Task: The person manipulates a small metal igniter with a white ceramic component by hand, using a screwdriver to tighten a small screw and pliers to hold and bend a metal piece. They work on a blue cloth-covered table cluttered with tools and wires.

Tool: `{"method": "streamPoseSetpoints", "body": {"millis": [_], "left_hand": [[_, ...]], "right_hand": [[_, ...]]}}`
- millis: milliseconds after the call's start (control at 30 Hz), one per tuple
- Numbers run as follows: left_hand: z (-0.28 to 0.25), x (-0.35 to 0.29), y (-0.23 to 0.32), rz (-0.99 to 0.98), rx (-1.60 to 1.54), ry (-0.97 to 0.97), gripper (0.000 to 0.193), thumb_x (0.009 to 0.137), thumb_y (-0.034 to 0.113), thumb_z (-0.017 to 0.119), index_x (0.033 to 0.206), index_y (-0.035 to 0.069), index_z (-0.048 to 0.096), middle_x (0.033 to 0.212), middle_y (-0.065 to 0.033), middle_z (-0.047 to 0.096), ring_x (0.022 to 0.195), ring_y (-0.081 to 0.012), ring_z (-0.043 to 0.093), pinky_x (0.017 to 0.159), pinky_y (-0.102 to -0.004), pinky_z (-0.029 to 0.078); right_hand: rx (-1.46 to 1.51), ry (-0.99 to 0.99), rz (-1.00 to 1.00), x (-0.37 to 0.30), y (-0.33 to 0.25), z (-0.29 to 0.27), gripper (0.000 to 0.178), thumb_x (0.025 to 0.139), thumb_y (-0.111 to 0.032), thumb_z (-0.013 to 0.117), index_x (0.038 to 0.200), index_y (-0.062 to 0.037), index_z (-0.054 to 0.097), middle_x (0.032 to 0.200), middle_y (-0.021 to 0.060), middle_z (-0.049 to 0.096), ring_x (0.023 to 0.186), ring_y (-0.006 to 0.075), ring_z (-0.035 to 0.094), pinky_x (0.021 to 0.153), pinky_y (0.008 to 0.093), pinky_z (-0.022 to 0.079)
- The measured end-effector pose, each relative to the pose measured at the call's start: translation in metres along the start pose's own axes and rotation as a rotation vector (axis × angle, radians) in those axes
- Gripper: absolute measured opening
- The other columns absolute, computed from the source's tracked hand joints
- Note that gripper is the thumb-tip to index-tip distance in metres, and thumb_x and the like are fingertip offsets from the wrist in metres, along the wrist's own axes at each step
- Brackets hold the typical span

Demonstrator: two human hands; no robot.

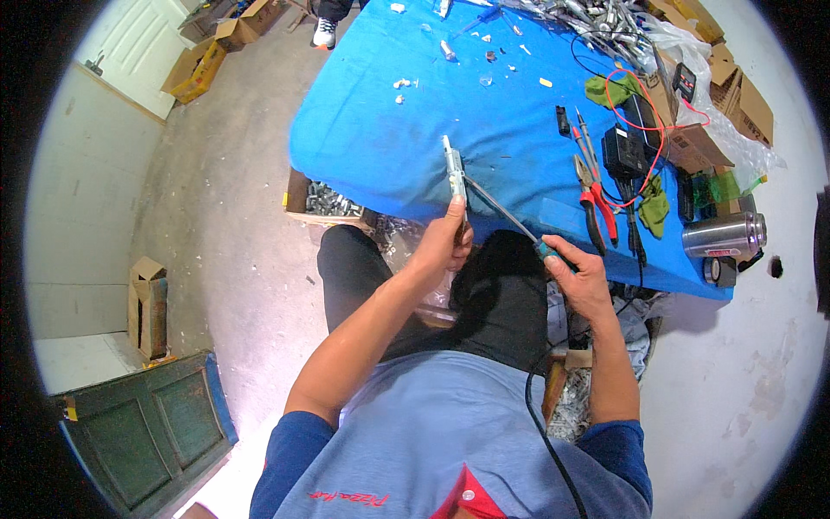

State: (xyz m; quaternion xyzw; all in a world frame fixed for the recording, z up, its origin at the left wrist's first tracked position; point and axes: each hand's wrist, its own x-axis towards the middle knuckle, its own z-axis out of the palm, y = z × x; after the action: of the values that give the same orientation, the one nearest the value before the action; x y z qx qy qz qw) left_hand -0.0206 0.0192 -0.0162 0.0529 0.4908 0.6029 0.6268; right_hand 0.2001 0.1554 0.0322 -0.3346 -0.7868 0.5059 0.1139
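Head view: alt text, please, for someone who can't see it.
A person's left hand holds a slim white-and-silver piece at the near edge of a blue-covered table, while the right hand holds a screwdriver, its tip at the piece's side. Red-handled pliers and a steel flask are to the right; small parts lie scattered beyond.

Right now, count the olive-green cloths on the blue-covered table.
2: one olive-green cloth lies farther back, beyond the black power adapter; the other olive-green cloth lies nearer, right of the red-handled pliers. More may be hidden under the clutter.
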Motion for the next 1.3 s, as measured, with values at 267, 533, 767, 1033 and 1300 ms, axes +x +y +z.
{"method": "streamPoseSetpoints", "body": {"millis": [267, 533, 767, 1033, 1300], "left_hand": [[-0.015, 0.004, -0.003, -0.05, -0.046, -0.004, 0.054, 0.095, 0.063, 0.045, 0.071, 0.014, 0.042, 0.062, 0.0041, 0.037, 0.051, -0.0072, 0.03, 0.043, -0.0221, 0.02], [-0.003, 0.005, -0.005, -0.025, -0.083, 0.033, 0.054, 0.096, 0.061, 0.045, 0.07, 0.014, 0.041, 0.062, 0.0043, 0.033, 0.051, -0.0072, 0.027, 0.043, -0.0218, 0.019], [0.008, 0.005, -0.011, -0.038, -0.179, -0.038, 0.053, 0.097, 0.061, 0.042, 0.071, 0.014, 0.042, 0.063, 0.0042, 0.035, 0.051, -0.006, 0.027, 0.043, -0.0204, 0.02], [0.028, -0.002, -0.026, -0.026, 0.025, 0.058, 0.055, 0.097, 0.062, 0.038, 0.074, 0.013, 0.047, 0.062, 0.0026, 0.039, 0.049, -0.0089, 0.031, 0.044, -0.0248, 0.022], [0.034, -0.017, -0.033, -0.047, 0.116, 0.012, 0.051, 0.095, 0.059, 0.047, 0.069, 0.015, 0.045, 0.062, 0.0053, 0.035, 0.05, -0.0067, 0.028, 0.045, -0.0239, 0.019]], "right_hand": [[0.015, 0.004, 0.015, -0.006, 0.004, -0.005, 0.034, 0.091, -0.02, 0.067, 0.12, -0.0014, 0.064, 0.106, 0.0085, 0.07, 0.097, 0.0128, 0.063, 0.088, 0.0281, 0.048], [0.338, 0.076, 0.232, -0.015, 0.0, 0.001, 0.04, 0.09, -0.019, 0.068, 0.123, 0.0021, 0.06, 0.088, 0.0075, 0.069, 0.079, 0.0134, 0.063, 0.075, 0.0279, 0.051], [0.154, 0.276, -0.02, 0.02, -0.008, 0.059, 0.038, 0.083, -0.019, 0.072, 0.111, 0.005, 0.063, 0.088, 0.0111, 0.069, 0.079, 0.0152, 0.063, 0.073, 0.0304, 0.051], [0.706, 0.154, 0.05, 0.053, -0.017, 0.097, 0.037, 0.087, -0.021, 0.068, 0.111, 0.0058, 0.059, 0.088, 0.0099, 0.066, 0.067, 0.0124, 0.061, 0.054, 0.0279, 0.049], [0.733, 0.089, 0.071, 0.046, -0.017, 0.086, 0.035, 0.085, -0.013, 0.07, 0.112, 0.0051, 0.057, 0.091, 0.0072, 0.066, 0.071, 0.0108, 0.061, 0.062, 0.0255, 0.051]]}}
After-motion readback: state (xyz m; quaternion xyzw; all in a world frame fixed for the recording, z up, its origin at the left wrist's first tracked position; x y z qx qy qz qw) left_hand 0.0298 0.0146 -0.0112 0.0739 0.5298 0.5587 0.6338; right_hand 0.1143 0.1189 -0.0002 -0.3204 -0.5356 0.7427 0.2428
